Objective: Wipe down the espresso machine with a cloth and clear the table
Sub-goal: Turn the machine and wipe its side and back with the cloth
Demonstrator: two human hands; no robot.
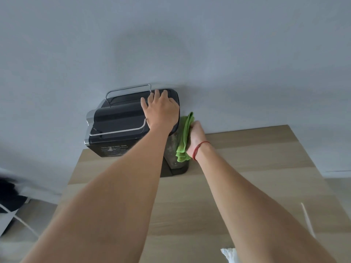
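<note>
A black espresso machine (117, 120) with chrome rails stands at the far edge of a light wooden table (237, 186), against the grey wall. My left hand (161, 111) lies flat on the machine's top right corner, fingers spread. A folded green cloth (185, 137) is pressed against the machine's right side, over the clear water tank (171, 156), and my right hand (196, 137) grips it. A red string circles my right wrist.
A thin white stick (307, 219) lies near the table's right edge. Something white and crumpled (229, 255) shows at the bottom edge. Dark objects and a white cable (19, 219) sit on the floor at the left.
</note>
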